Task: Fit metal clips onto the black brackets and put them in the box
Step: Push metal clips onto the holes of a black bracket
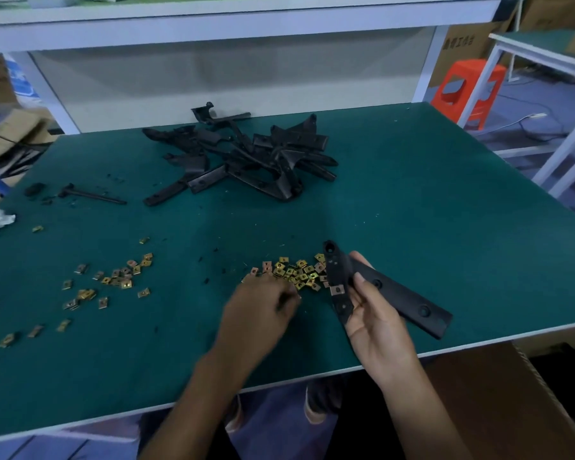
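A green-topped bench (pixel 445 200) with a white edge stands under a white shelf (pixel 213 24) that spans overhead, well beyond the right hand (pixel 379 320). Far up and right of that hand, an orange plastic stool (pixel 478 71) and a second green bench (pixel 541 44) stand on a bluish floor (pixel 518 104), brown cartons (pixel 468 48) behind them.

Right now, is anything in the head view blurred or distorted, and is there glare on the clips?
Head view: left hand motion-blurred over the clips; right hand and bracket sharper; wide-angle lens bows the table edges; light dim and even, no strong glare on the clips.
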{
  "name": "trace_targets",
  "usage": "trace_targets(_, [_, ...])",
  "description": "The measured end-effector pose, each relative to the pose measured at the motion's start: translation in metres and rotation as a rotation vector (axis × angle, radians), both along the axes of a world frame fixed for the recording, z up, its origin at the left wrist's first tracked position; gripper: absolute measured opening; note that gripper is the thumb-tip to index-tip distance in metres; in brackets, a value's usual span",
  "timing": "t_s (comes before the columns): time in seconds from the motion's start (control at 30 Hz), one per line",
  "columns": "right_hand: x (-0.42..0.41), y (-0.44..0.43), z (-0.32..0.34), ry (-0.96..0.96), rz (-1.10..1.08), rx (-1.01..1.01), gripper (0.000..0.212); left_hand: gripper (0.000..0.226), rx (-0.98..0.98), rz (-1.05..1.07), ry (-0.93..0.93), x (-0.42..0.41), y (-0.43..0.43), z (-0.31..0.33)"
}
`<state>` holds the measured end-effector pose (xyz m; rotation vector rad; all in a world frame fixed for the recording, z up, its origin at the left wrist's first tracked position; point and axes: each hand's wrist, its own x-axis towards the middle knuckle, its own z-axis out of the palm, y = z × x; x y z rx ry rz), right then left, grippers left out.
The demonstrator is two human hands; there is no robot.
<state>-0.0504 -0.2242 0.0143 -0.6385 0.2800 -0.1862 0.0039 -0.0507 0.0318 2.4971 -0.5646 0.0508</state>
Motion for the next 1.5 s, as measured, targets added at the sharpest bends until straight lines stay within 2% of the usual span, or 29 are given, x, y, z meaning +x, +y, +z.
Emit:
trace_targets(0.1, [-0.001, 0.000, -0.002, -0.005, -0.013, -0.004, 0.043, 0.026, 0.065, 0.047, -0.045, -0.002, -0.019, -0.010])
trace_targets(0.33, [0.002, -0.001, -0.003, -0.007, 0.012, -0.006, 0.043, 0.024, 0.108, 0.067, -0.115, 0.009, -0.015, -0.001])
trace_targets(0.43, [0.002, 0.000, -0.003, 0.000, 0.008, -0.013, 0.045, 0.024, -0.168, 0.111, 0.048, 0.009, -0.012, 0.008])
trace_targets(0.57, [0.002, 0.000, -0.004, -0.002, 0.008, -0.011, 0.045, 0.009, -0.568, 0.144, 0.322, 0.011, -0.015, 0.019])
trace_targets(0.63, [0.001, 0.000, -0.004, -0.004, 0.011, -0.011, 0.044, 0.016, -0.734, 0.131, 0.442, 0.010, -0.018, 0.024])
trace_targets(0.73, [0.000, 0.000, -0.003, -0.017, 0.027, -0.028, 0.039, 0.028, -0.850, 0.095, 0.550, 0.007, -0.022, 0.031])
trace_targets(0.9, [-0.002, 0.001, -0.001, -0.009, 0.034, -0.063, 0.039, 0.014, -1.020, 0.189, 0.705, 0.003, -0.031, 0.036])
trace_targets(1.07, [-0.002, 0.001, -0.001, -0.009, 0.042, -0.076, 0.041, 0.011, -1.196, 0.220, 0.846, -0.001, -0.032, 0.038])
trace_targets(1.3, [-0.003, 0.001, -0.004, -0.030, 0.041, -0.119, 0.041, 0.009, -1.217, 0.225, 0.906, -0.003, -0.033, 0.040])
trace_targets(1.5, [-0.003, 0.003, -0.006, -0.071, 0.024, -0.172, 0.036, 0.021, -1.147, 0.184, 0.923, -0.003, -0.027, 0.044])
